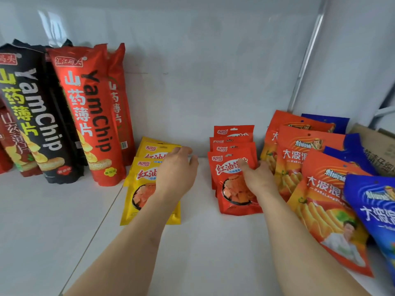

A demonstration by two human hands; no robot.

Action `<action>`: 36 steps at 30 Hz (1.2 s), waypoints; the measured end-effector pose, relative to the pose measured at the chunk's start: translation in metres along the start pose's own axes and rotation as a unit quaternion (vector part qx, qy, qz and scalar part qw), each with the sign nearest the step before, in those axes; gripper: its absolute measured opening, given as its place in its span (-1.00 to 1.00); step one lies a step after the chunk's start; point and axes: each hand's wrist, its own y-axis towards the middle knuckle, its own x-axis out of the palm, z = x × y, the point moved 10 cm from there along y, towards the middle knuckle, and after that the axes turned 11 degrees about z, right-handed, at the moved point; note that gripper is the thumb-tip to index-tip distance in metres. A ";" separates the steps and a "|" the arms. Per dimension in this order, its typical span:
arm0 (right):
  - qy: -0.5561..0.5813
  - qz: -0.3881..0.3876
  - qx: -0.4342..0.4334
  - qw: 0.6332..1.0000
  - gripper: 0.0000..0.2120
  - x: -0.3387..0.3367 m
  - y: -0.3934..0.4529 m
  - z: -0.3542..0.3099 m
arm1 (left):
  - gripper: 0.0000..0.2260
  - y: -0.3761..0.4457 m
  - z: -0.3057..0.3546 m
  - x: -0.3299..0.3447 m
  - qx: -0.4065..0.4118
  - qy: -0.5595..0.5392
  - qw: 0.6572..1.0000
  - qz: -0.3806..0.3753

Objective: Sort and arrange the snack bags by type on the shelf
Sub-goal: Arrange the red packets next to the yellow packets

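shelf (203,242): white, carries all the bags; back wall behind.
left hand (177,174): laid flat on the yellow bags (147,189), fingers straight and reaching past their right edge; nothing gripped as far as can be seen.
right hand (258,178): set on the front red small bag (233,184), thumb on its face, fingers curled at its right edge; a grip is judged likely.
hands: held well apart, one per stack.
yellow bags: at least two, overlapped, lying flat left of centre; long axis front to back, printed tops toward the back wall.
red small bags: four seen, shingled in a row right of centre; same front-to-back axis, tops toward the wall, slightly tilted.
yam chip bags (85,116): tall, stood upright at far left, leaning a bit; black ones and red ones mixed side by side.
orange bags (320,199): large, overlapped at right, lying flat, tops toward the wall.
blue bags (372,210): interleaved with the orange ones at far right.
cardboard box (378,150): at the right edge, behind the blue bags.
progress: judged mostly done; small bags already grouped by colour. Left: stacks squared up, orange and blue separated, yam chip colours perhaps regrouped.
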 end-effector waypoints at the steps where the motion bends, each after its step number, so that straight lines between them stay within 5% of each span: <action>1: 0.007 -0.006 0.003 1.000 -0.37 0.004 0.003 0.000 | -0.70 -0.001 0.005 0.004 0.002 0.001 1.000 -0.003; 7: 0.058 -0.032 -0.006 0.998 -0.48 0.027 0.015 -0.012 | -0.74 0.001 0.020 0.017 -0.004 -0.003 1.000 0.002; 17: -0.013 -0.019 -0.008 1.000 -0.20 0.038 0.022 -0.009 | -0.76 -0.001 0.006 0.016 -0.043 0.041 0.998 0.002; 29: 0.034 -0.083 -0.027 0.996 -0.44 0.089 -0.020 -0.040 | -0.69 0.012 -0.012 0.007 -0.015 0.118 0.993 0.027; 36: -0.183 0.021 -0.188 0.965 -0.60 0.042 -0.043 -0.062 | -0.80 0.008 0.010 0.000 0.101 0.123 0.986 0.058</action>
